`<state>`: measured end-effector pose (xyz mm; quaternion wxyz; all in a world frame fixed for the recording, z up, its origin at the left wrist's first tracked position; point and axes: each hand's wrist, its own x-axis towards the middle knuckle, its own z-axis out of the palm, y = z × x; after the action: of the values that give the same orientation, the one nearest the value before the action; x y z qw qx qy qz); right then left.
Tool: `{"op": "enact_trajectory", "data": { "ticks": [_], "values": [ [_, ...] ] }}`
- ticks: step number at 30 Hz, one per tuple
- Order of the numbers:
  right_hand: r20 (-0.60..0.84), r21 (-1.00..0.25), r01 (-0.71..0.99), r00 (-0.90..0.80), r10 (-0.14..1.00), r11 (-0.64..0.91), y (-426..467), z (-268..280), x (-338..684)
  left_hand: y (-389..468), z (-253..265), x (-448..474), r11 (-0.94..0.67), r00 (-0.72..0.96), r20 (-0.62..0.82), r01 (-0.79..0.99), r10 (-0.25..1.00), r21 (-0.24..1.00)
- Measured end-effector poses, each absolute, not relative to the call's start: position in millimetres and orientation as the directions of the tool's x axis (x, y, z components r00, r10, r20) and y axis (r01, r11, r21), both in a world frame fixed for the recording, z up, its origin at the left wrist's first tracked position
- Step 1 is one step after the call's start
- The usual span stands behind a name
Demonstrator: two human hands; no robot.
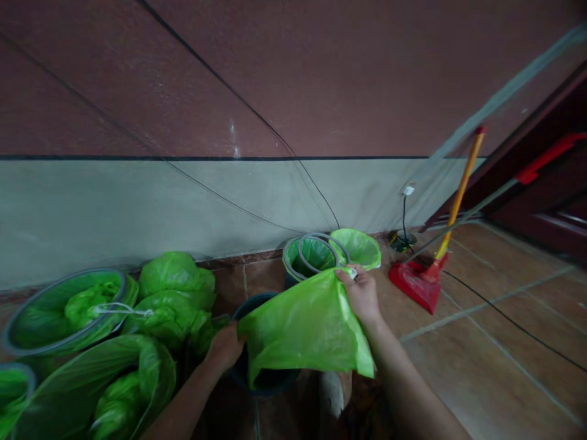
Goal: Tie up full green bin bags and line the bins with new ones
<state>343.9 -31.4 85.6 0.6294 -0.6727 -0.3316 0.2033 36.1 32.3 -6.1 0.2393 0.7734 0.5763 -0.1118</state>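
Note:
A thin green plastic bag hangs spread between my two hands over a dark round bin on the floor. My left hand grips the bag's left edge at the bin's rim. My right hand pinches the bag's upper right corner, held higher and further from me. The bag covers most of the bin's opening.
Two bins lined with green bags stand by the wall behind. Filled, tied green bags and lined bins crowd the left. A red dustpan with a yellow handle leans at right; black cables cross the tiled floor.

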Motion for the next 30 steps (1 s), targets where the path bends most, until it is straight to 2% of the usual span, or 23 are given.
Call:
{"op": "enact_trajectory", "data": {
  "ticks": [3,7,8,10,12,14,16,17,19,23,27,30],
  "values": [
    [0.182,-0.923,0.371,0.652,0.736,-0.100,-28,76,317,27,-10,42,-0.213,0.319,-0.496,0.942,0.808,0.258],
    [0.066,-0.847,0.471,0.556,0.829,-0.249,-25,51,277,34,2,47,-0.219,0.305,-0.487,0.949,0.818,0.227],
    [0.030,-0.835,0.472,0.551,0.834,-0.282,-24,43,269,33,7,51,-0.217,0.322,-0.474,0.940,0.820,0.263],
    [-0.052,-0.826,0.433,0.577,0.815,-0.359,-22,27,259,27,15,61,-0.177,0.374,-0.451,0.890,0.811,0.420],
    [-0.184,-0.852,0.293,0.609,0.771,-0.434,-19,14,252,13,22,71,-0.076,0.444,-0.454,0.775,0.773,0.627],
    [-0.364,-0.884,0.026,0.591,0.720,-0.468,-17,9,246,-3,26,79,-0.003,0.525,-0.456,0.657,0.719,0.754],
    [-0.536,-0.843,-0.272,0.478,0.696,-0.463,-16,12,238,-15,26,81,-0.080,0.578,-0.414,0.642,0.703,0.762],
    [-0.595,-0.800,-0.380,0.400,0.697,-0.464,-16,16,235,-18,25,80,-0.154,0.588,-0.394,0.671,0.706,0.725],
    [-0.642,-0.739,-0.460,0.261,0.721,-0.492,-19,23,229,-16,18,74,-0.260,0.564,-0.404,0.760,0.721,0.596],
    [-0.598,-0.786,-0.304,0.155,0.786,-0.538,-27,17,228,8,4,58,-0.260,0.428,-0.455,0.885,0.781,0.386],
    [-0.450,-0.884,0.039,0.196,0.871,-0.466,-34,-19,234,30,2,48,-0.261,0.404,-0.388,0.891,0.829,0.371],
    [-0.401,-0.863,0.251,0.190,0.896,-0.439,-38,-42,234,37,8,48,-0.267,0.404,-0.361,0.889,0.841,0.372]
  ]
}}
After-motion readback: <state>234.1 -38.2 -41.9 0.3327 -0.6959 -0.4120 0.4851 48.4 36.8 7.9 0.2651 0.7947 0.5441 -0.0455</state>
